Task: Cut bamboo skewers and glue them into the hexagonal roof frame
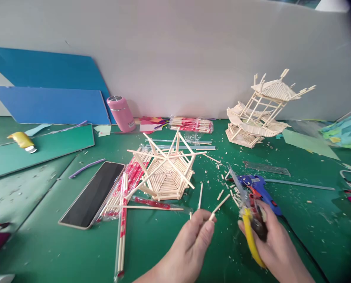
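Note:
My left hand (193,239) pinches a short wooden stick (220,205) between thumb and fingers, its free end pointing up and right. My right hand (270,239) grips yellow-handled cutters (248,214), whose blades point up and left, close to the stick's tip. Just beyond the right hand lies a blue glue gun (256,186). In front of both hands stands a hexagonal stick frame (166,173) on the green mat (152,243), with cut stick bits scattered around.
A finished stick pavilion (261,112) stands at the back right. Packs of chopsticks (125,196), a dark phone (94,194), a pink bottle (121,113), a clear ruler (266,168), blue boards (51,104) and a yellow cutter (23,140) lie on the table.

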`<action>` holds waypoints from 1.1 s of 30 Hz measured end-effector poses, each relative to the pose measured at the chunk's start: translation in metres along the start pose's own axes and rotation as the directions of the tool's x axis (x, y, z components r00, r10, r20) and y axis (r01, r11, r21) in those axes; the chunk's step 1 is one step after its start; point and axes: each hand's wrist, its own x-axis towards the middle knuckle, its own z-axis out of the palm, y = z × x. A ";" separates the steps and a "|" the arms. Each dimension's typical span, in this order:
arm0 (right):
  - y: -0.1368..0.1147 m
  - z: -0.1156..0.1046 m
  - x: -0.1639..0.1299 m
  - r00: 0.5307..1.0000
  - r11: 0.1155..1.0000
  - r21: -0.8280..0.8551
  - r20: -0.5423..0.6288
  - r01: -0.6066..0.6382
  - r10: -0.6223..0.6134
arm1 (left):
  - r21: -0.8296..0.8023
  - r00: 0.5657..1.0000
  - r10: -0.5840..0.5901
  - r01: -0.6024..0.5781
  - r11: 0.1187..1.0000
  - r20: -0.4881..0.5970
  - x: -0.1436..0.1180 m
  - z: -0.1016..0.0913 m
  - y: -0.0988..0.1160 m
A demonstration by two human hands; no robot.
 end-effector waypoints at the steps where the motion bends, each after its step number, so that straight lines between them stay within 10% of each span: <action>1: 0.007 -0.003 -0.004 1.000 0.999 -0.043 0.024 0.005 -0.004 | -0.030 1.000 -0.011 0.011 0.999 -0.026 -0.003 -0.004 -0.001; 11: 0.014 0.000 -0.029 0.884 0.801 -0.373 0.211 0.468 -0.418 | -0.126 0.988 0.018 -0.037 0.991 -0.150 -0.009 -0.021 -0.011; 33: -0.020 0.007 -0.031 0.902 0.854 -0.395 0.395 0.339 -0.175 | 0.286 0.900 0.401 -0.343 0.895 -0.172 -0.019 -0.037 -0.015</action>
